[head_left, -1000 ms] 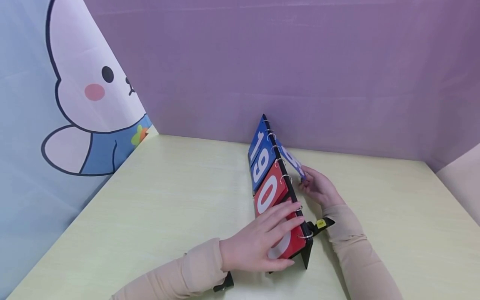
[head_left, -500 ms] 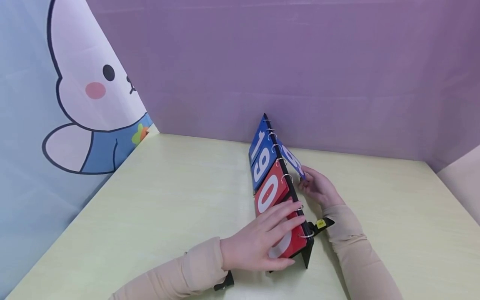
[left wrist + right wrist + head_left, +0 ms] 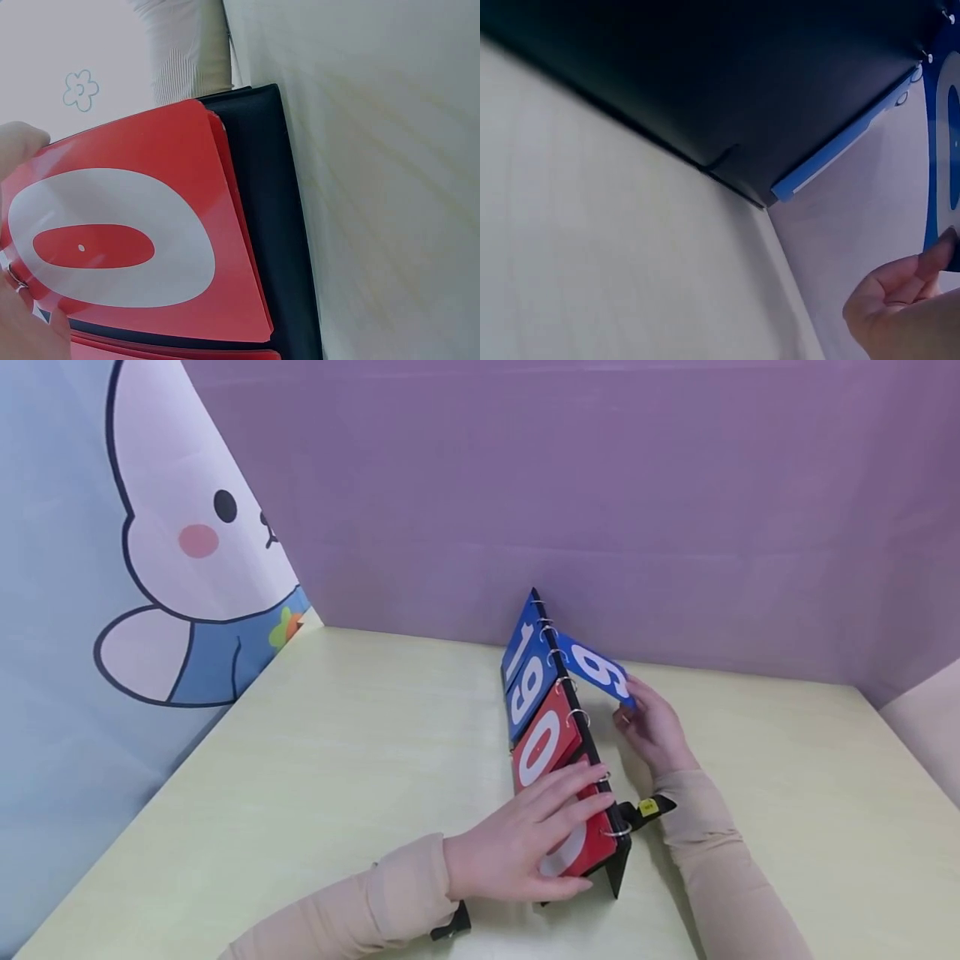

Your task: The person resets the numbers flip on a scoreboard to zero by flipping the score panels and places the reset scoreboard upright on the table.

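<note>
- Head view: A flip scoreboard (image 3: 589,747) stands tented on the pale table (image 3: 360,793), its spine running from near the far edge towards the person. The number face leans to the left of the view.
- Head view: The left hand (image 3: 517,847) lies over the nearest red card (image 3: 597,835). Its fingers are extended across the card with the tips at the spine; the thumb lies along the near end.
- Head view: The right hand (image 3: 654,727), on the opposite side of the spine, pinches the free end of a blue card (image 3: 596,668). This card is held out clear of the board, its white numeral facing up.
- Head view: A purple backdrop (image 3: 570,485) stands behind the table; a rabbit print (image 3: 180,560) is at the left.
- Left wrist view: The nearest red card shows a white zero and lies against the black board. The thumb rests at the card's upper edge. The other fingers are cropped, so their exact contact cannot be told here.
- Right wrist view: The scoreboard's black rear panel slopes overhead. At the right, thumb and fingers are closed on the blue card's lower edge.
</note>
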`<state>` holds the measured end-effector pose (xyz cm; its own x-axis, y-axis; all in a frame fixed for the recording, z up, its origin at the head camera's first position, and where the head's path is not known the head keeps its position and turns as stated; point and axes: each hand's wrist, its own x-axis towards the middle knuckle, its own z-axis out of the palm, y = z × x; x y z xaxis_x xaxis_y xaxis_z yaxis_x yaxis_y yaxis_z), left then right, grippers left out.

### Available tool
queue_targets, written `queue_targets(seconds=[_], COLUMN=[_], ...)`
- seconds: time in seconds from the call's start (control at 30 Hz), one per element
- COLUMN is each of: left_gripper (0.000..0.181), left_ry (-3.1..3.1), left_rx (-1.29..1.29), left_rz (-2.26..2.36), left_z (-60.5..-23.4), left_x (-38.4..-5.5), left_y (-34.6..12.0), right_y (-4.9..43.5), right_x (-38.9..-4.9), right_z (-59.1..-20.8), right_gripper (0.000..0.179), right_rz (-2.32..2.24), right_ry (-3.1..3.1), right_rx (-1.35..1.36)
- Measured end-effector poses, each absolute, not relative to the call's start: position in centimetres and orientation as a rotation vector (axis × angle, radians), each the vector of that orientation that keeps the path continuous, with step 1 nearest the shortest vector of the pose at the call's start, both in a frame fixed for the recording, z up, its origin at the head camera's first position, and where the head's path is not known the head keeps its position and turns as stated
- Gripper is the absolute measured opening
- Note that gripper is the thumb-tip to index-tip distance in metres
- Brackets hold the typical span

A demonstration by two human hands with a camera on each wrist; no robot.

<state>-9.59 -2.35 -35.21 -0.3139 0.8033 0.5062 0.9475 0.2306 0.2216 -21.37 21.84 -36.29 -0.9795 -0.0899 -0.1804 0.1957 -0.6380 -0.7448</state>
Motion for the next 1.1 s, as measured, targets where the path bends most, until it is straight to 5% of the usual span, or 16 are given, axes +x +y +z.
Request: queue_targets(seconds=[0.43,0.7,1.1], left_gripper=[0.083,0.083,0.082], left_ry=[-2.259,-2.272,-2.291], left_rx=[-1.645,-1.65,-1.648], left_rz=[-0.723,-0.724,-0.736], left_z=[-35.1,-35.1,-35.0], left_x=[-9.5,-9.5,-9.5], left_y=[-2.2,-2.2,-2.4], right_y=[22.9,22.3,17.6], right_x=[-21.6,-22.2,-22.6], right_z=[-32.7,-28.3,-23.4], right_gripper=[0.014,0.052,0.058], right_rz=[-2.765,-2.691,-2.177], right_ry=[1.462,1.877,2.538], right_rx=[0.107,0.008,-0.164])
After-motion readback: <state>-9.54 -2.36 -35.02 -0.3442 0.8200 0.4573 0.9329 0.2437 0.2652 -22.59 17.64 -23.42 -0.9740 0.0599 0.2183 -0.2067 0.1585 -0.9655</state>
